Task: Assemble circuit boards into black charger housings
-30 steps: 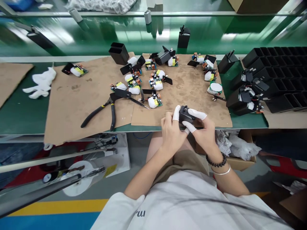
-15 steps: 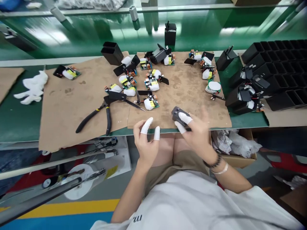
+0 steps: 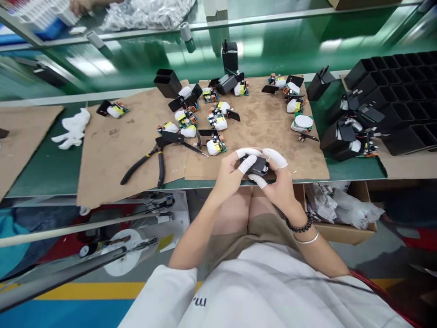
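Observation:
Between both hands, over the front edge of the cardboard, is a small black plastic adapter housing point(image 3: 260, 166). My left hand point(image 3: 233, 175) closes on its left side, white-cot thumb on top. From the right, my right hand point(image 3: 278, 180) grips it with white-cot thumb and finger. The fingers hide part of the housing. Just left of the hands lies a circuit board point(image 3: 215, 145) with a white lump and a black cover piece. Pliers point(image 3: 160, 150) with black and yellow handles rest further left, their jaws by more boards point(image 3: 186, 119).
Rows of open black housings point(image 3: 406, 100) stand at the right. An open double black case point(image 3: 167, 83) and an upright black housing point(image 3: 230, 56) are at the back. White finger cots point(image 3: 73, 129) lie at the left. A box of plastic bags point(image 3: 344, 228) sits below the table edge.
My left hand has moved right and taken hold of the black housing, which only my right hand held before. The view has shifted slightly, and a person's hand now shows at the far top left.

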### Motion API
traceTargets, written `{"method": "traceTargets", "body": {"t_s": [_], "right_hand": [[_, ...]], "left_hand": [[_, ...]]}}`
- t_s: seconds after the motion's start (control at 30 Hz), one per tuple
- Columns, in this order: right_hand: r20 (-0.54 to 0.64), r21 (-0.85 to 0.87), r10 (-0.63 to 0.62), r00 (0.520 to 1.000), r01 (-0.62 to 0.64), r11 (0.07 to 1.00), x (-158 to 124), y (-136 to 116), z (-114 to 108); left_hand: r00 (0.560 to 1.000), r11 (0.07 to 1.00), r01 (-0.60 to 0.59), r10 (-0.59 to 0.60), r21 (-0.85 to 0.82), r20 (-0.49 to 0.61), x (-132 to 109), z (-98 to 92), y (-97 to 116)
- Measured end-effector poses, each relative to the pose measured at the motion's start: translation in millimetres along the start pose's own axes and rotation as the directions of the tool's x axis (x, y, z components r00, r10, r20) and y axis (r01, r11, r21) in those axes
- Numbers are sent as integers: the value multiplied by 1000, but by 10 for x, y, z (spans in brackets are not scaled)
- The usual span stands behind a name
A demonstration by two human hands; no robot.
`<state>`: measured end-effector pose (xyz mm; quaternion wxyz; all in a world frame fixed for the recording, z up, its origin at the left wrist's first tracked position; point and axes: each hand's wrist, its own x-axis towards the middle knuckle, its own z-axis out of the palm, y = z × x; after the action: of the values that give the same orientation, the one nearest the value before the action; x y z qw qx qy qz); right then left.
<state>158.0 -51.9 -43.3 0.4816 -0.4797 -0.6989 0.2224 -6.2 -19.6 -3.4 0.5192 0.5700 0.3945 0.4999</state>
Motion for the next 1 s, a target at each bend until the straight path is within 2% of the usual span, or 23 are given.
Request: {"method": "traceTargets", "body": {"t_s": [0.07,0.13,0.23,0.3,0.63,0.73,0.8,0.87,0.93,1.0], "right_hand": [[-57,-1,6,998,-6,1000,-26,2,41],[-160,-9,-5,987,3,1000,-53,-6,73],[-307,-66,-38,951,18,998,-90,-37,85],[-338,-97,-50,940,18,995,-106,-61,75],[-254,-89,7,967,-30,996,-76,-211,32],[-222,-95,64,973,-87,992,-56,-302,11],[-162,-23,150,975,-156,988,-51,-349,-30],[-93,117,225,970,-214,970,-50,-366,-97],[-79,254,244,967,-217,942,-44,-343,-180],[-93,320,224,970,-184,930,-20,-283,-258]], "left_hand": [[996,981,23,-39,-193,-78,-47,89,-67],[980,957,4,-62,-291,-191,-118,186,-122],[933,968,-46,-46,-246,-357,-227,315,-144],[914,978,-53,-33,-200,-403,-280,372,-132],[917,985,-29,-42,-170,-397,-310,386,-117],[919,980,-38,-42,-193,-391,-319,392,-113],[919,975,-49,-41,-217,-391,-320,390,-106],[920,973,-65,-28,-223,-392,-313,378,-96],[924,975,-80,-5,-206,-382,-303,360,-90],[931,982,-96,30,-164,-364,-293,345,-88]]}}
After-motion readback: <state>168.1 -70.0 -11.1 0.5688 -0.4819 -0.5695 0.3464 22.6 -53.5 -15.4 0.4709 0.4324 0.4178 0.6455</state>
